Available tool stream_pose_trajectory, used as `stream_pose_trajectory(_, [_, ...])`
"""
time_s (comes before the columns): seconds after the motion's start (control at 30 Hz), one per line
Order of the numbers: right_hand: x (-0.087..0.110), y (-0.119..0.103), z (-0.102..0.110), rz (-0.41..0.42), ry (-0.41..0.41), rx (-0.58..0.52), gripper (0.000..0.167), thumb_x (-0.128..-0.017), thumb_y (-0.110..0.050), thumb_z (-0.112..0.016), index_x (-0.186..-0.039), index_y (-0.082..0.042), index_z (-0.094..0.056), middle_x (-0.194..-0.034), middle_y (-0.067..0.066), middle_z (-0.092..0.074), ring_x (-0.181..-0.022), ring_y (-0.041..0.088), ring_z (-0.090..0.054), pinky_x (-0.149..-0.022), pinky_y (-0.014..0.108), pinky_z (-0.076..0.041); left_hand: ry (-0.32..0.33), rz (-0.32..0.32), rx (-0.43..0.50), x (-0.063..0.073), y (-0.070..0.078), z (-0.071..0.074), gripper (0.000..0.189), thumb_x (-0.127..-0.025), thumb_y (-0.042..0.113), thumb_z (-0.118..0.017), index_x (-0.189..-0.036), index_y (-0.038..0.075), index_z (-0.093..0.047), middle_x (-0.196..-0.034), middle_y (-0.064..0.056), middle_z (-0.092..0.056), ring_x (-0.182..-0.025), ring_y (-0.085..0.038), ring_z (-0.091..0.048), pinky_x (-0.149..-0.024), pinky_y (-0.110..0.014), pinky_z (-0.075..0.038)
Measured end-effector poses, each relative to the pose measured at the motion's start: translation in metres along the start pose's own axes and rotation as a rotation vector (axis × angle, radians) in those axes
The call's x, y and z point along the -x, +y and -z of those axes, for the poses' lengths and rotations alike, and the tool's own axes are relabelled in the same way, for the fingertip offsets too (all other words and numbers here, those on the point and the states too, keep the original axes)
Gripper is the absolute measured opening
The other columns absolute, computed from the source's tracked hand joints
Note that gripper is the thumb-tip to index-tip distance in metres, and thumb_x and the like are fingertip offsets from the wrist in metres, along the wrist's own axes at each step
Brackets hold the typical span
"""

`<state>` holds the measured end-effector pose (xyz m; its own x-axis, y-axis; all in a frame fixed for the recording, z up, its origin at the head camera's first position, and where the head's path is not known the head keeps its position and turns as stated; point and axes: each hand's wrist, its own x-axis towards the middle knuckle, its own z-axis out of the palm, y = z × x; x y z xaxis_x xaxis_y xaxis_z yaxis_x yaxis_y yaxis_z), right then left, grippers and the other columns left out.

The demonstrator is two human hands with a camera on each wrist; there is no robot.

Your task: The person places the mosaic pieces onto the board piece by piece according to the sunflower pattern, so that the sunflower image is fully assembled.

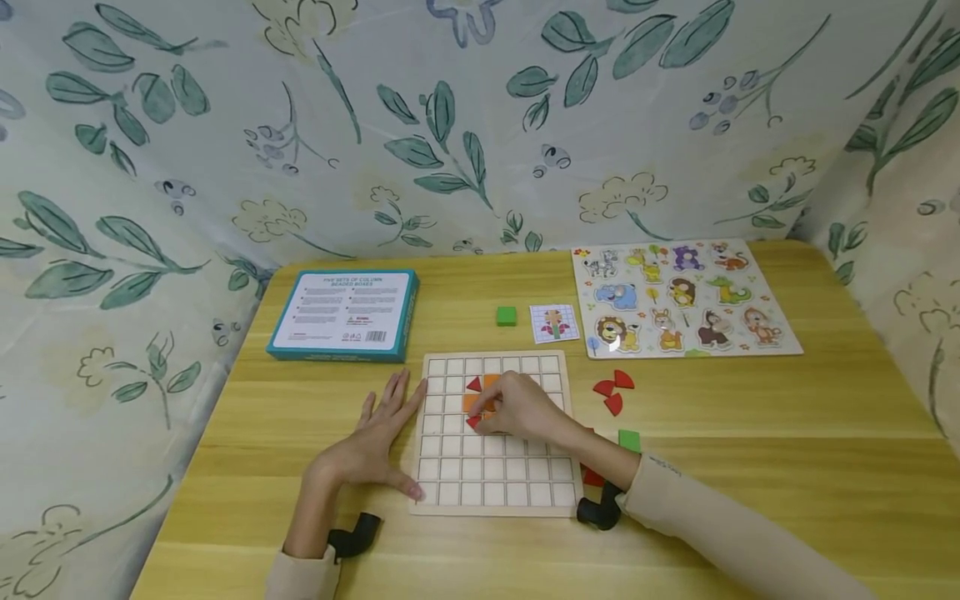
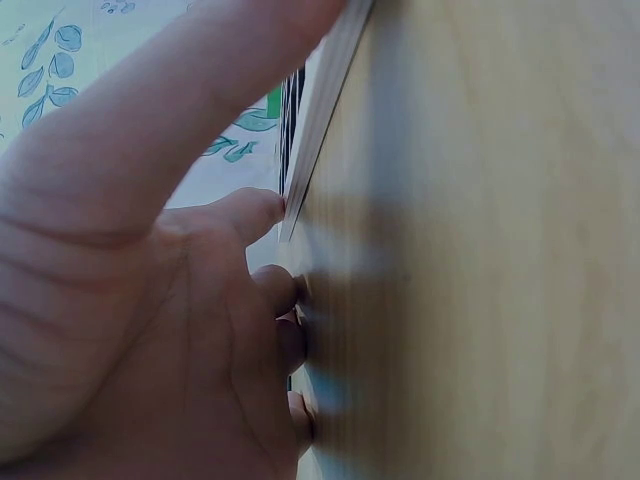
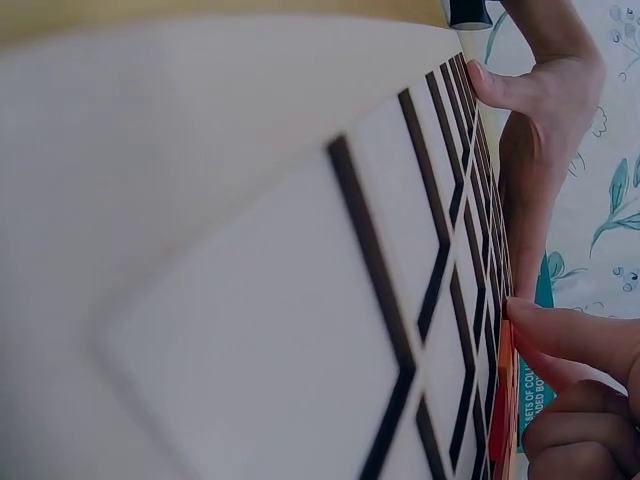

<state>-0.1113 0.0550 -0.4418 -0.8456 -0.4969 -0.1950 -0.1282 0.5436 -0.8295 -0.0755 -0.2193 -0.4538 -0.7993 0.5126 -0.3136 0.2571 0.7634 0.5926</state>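
The wooden grid board [image 1: 495, 493] lies on the table, with orange square tiles [image 1: 491, 381] and a red triangle tile [image 1: 474, 384] in its upper middle cells. My right hand [image 1: 521, 407] is over the board, pinching a small red tile [image 1: 473, 422] by thumb and fingertips close beside the orange squares; the fingers partly cover it. My left hand [image 1: 367, 458] spreads along the board's left side, thumb at the lower left corner and index fingertip at the upper left edge. In the left wrist view, fingertips [image 2: 268, 205] meet the board's edge.
Beyond the board are a green block [image 1: 506, 316] and a pattern card [image 1: 555, 323]. A blue box [image 1: 341, 315] stands back left, an animal puzzle [image 1: 686, 300] back right. Red quarter-circle tiles [image 1: 614, 403] and a green tile [image 1: 629, 440] lie right of the board.
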Motion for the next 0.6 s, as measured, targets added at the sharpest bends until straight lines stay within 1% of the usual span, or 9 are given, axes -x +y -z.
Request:
stream_pose_trajectory(0.17, [-0.0017,-0.0009,-0.0014,0.009,-0.002,-0.002,0.008,-0.079,-0.008,-0.088,-0.085,-0.011,-0.084,-0.066,-0.002,-0.06,-0.059,0.01,-0.043,-0.051,0.019,-0.029,0.0,0.001,-0.006,-0.0003,-0.0002,0.0005,0.15,-0.059,0.05,-0.098,-0.168,0.016,-0.001,-0.173,-0.017,0.021,-0.16,-0.04,0.02,-0.127,-0.067,0.011])
stream_pose_trajectory(0.5, [-0.0017,0.0001,-0.0003,0.003,-0.008,-0.026,0.007,-0.082,-0.009,-0.086,-0.089,-0.01,-0.084,-0.065,-0.002,-0.057,-0.054,0.01,-0.042,-0.05,0.019,-0.029,0.0,0.0,-0.004,0.0009,0.0,0.001,0.149,-0.06,0.05,-0.098,-0.168,0.016,-0.001,-0.172,-0.018,0.02,-0.16,-0.041,0.02,-0.127,-0.068,0.011])
stream_pose_trajectory(0.6, [-0.0018,0.0,-0.0006,0.006,-0.008,-0.02,0.008,-0.082,-0.009,-0.087,-0.089,-0.01,-0.084,-0.065,-0.002,-0.057,-0.056,0.01,-0.042,-0.051,0.019,-0.029,0.0,-0.001,-0.003,0.002,0.0002,0.001,0.149,-0.06,0.049,-0.098,-0.168,0.015,-0.001,-0.172,-0.019,0.02,-0.16,-0.041,0.02,-0.126,-0.068,0.011])
